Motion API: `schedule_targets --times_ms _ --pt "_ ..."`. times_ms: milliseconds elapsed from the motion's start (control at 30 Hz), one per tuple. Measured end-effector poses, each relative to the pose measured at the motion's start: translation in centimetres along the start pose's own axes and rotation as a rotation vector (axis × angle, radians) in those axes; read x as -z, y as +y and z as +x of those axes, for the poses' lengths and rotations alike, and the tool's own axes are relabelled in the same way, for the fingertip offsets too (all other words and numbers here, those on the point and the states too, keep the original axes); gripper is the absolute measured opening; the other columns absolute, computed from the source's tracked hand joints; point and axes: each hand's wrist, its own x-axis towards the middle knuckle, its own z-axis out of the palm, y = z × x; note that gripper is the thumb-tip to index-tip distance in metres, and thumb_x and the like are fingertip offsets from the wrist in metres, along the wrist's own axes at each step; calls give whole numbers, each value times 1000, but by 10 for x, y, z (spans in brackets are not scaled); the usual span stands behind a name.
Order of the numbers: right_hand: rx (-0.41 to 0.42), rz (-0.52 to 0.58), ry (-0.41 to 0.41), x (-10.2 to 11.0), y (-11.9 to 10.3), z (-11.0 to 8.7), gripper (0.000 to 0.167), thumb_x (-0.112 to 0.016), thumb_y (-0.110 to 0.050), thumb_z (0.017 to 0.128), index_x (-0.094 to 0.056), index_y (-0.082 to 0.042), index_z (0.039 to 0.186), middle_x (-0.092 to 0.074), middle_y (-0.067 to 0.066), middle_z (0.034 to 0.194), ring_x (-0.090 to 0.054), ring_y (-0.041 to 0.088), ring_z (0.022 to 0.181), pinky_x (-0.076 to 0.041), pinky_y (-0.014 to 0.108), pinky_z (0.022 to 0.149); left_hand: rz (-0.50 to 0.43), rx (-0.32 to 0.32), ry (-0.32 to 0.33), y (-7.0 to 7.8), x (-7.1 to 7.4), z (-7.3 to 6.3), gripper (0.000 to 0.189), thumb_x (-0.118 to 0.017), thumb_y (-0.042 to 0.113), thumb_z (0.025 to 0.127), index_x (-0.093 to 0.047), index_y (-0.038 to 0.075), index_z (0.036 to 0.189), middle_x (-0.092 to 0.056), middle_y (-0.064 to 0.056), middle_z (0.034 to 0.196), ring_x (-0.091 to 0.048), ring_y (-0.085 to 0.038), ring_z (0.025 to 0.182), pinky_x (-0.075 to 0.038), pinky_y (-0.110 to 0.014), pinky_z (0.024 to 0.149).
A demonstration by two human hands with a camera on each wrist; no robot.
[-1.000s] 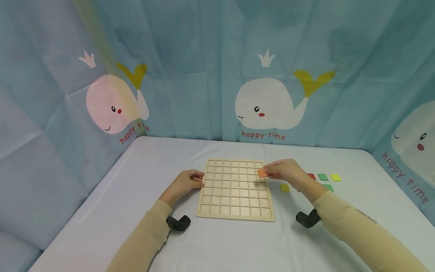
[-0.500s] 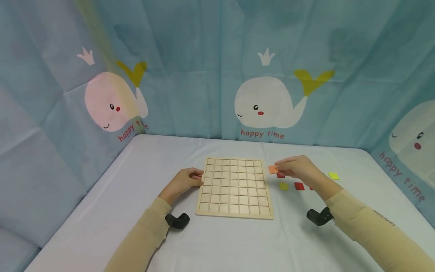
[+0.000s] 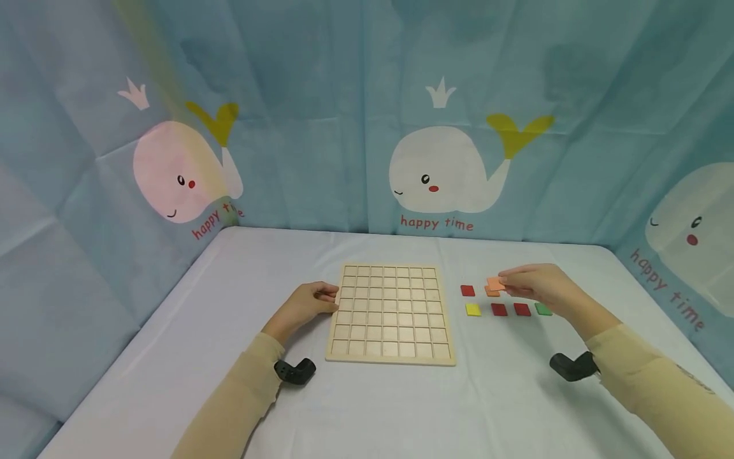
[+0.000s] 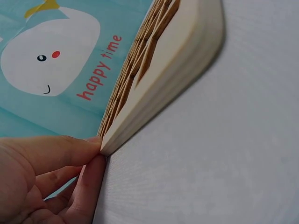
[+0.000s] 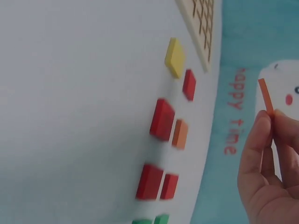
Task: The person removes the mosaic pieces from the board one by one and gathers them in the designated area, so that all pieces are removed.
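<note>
A pale wooden grid board [image 3: 390,313] lies flat on the white table in the head view. At its left edge, my left hand [image 3: 302,309] pinches the rim between thumb and fingers; the left wrist view shows the thumb [image 4: 70,150] against the board's edge [image 4: 140,116]. Right of the board, my right hand [image 3: 541,287] holds a thin orange square tile [image 3: 494,282] by one side, between thumb and fingertips. This tile is up in the air, and in the right wrist view the held tile [image 5: 265,95] appears edge-on. Beneath it, another orange tile [image 3: 492,293] rests on the table.
Two rows of tiles lie right of the board: a yellow tile [image 3: 473,310], red tiles [image 3: 467,291] and a green tile [image 3: 543,309] among them. The right hand covers part of the back row. A blue whale-print curtain [image 3: 304,172] stands behind the table.
My right hand has carried the orange tile rightward, from over the board's right edge to above the back row of tiles. The left hand keeps its place at the board.
</note>
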Motion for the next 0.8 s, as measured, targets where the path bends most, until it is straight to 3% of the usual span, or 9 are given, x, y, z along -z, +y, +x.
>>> schedule_targets --times_ms 267,533,667,800 --pt "-3 -59 1 34 24 -12 75 -67 -39 95 -39 8 147 -65 -17 101 -68 1 95 -55 29 94 14 7 0 2 0 2 42 -72 5 87 -63 1 128 -66 -12 112 -61 -18 98 -52 -23 79" --pt "-47 -18 43 59 46 -14 75 -65 -31 97 -32 11 149 -63 -21 95 -65 -6 86 -57 26 89 29 4 1 3 2 1 44 -73 7 87 -62 1 129 -66 -13 115 -62 -19 100 -52 -24 81" --pt "-95 -49 65 68 55 -13 78 -65 -34 97 -30 11 150 -64 -14 99 -66 -3 85 -57 24 85 19 3 3 2 3 0 44 -73 6 87 -62 0 129 -66 -13 115 -62 -19 100 -52 -24 80" --pt "-146 -79 104 76 67 -11 80 -66 -36 96 -29 10 150 -66 8 115 -65 -2 82 -58 22 82 6 -2 -2 0 2 -2 43 -73 6 87 -62 -1 128 -66 -14 115 -62 -18 99 -53 -23 80"
